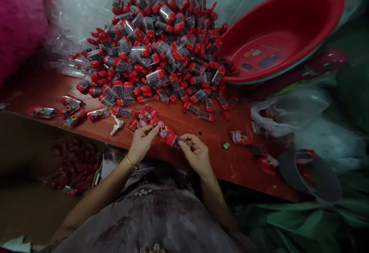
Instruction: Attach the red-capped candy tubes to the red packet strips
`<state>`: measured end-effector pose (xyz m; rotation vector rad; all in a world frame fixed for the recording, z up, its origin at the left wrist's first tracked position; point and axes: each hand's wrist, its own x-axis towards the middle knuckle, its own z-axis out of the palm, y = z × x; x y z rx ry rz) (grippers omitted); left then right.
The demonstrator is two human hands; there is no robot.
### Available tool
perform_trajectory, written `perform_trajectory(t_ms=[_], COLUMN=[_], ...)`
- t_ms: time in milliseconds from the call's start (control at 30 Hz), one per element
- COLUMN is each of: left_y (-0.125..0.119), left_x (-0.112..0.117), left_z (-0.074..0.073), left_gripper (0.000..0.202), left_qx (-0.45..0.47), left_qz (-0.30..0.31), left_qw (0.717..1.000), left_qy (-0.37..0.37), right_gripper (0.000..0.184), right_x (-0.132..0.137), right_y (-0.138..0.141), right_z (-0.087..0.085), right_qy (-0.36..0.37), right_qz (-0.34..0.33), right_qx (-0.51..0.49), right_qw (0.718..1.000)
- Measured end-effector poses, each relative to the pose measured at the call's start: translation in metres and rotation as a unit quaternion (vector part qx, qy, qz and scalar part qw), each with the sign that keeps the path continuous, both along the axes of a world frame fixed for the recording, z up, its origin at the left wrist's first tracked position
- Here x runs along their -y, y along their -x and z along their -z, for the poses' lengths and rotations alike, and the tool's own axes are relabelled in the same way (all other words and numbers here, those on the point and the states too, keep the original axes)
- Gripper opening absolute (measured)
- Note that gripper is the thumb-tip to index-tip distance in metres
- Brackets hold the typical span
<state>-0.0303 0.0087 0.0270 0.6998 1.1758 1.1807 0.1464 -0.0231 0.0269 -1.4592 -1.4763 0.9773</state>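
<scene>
My left hand, with a gold bangle at the wrist, pinches a red printed packet between thumb and fingers. My right hand grips a small clear tube with a red cap, dark contents inside. The tube's red end meets the near end of the packet; whether it is inside cannot be made out. More red printed packets lie on the table just beyond my left hand. A large heap of red-capped clear tubes rises behind both hands.
A red basin leans at the back right. Filled packets and a white scrap lie left on the red table. A grey bowl and plastic bag sit right. Red packets are piled below the table's edge.
</scene>
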Motion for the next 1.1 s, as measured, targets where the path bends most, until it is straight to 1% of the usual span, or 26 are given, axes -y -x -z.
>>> perform_trajectory(t_ms=[100, 200, 267, 367, 467, 533, 600, 667, 767, 900, 1000, 1100], left_y=[-0.001, -0.006, -0.009, -0.011, -0.009, -0.007, -0.006, -0.005, -0.004, -0.001, 0.003, 0.006], left_x=[0.000, 0.000, 0.000, -0.001, -0.004, -0.005, -0.006, -0.005, -0.004, -0.003, -0.002, -0.001], left_z=[-0.001, -0.006, -0.010, -0.014, -0.015, -0.015, -0.016, -0.015, -0.013, -0.006, -0.003, -0.006], left_gripper=[0.033, 0.039, 0.040, 0.041, 0.042, 0.042, 0.040, 0.037, 0.034, 0.030, 0.025, 0.023], left_qx=[0.010, 0.046, 0.063, 0.061, 0.059, 0.062, 0.063, 0.063, 0.051, 0.017, -0.019, -0.051], left_qz=[0.009, 0.013, 0.020, -0.001, -0.027, -0.025, -0.019, -0.009, 0.002, 0.019, 0.051, 0.084], left_qw=[1.000, 0.998, 0.997, 0.997, 0.994, 0.992, 0.992, 0.993, 0.997, 1.000, 0.998, 0.993], left_qy=[0.017, 0.045, 0.045, 0.046, 0.086, 0.107, 0.111, 0.101, 0.062, 0.002, -0.036, -0.059], right_gripper=[0.017, 0.018, 0.019, 0.019, 0.018, 0.018, 0.019, 0.020, 0.020, 0.019, 0.020, 0.021], right_x=[0.000, 0.001, 0.002, 0.004, 0.006, 0.008, 0.009, 0.009, 0.009, 0.007, 0.005, 0.004], right_y=[0.001, 0.002, 0.003, 0.003, 0.003, 0.002, 0.001, 0.000, -0.002, -0.002, 0.000, 0.000], right_z=[0.002, 0.004, 0.006, 0.006, 0.004, 0.003, 0.002, 0.001, -0.003, -0.007, -0.007, -0.005], right_qy=[-0.009, 0.007, 0.015, 0.012, 0.007, 0.007, 0.007, 0.006, 0.008, 0.029, 0.037, 0.041], right_qz=[0.004, -0.002, -0.005, -0.017, -0.023, -0.019, -0.010, 0.002, 0.009, -0.014, -0.012, -0.014], right_qx=[0.010, -0.002, -0.010, -0.013, -0.016, -0.021, -0.027, -0.036, -0.048, -0.063, -0.077, -0.074], right_qw=[1.000, 1.000, 1.000, 1.000, 1.000, 1.000, 1.000, 0.999, 0.999, 0.998, 0.996, 0.996])
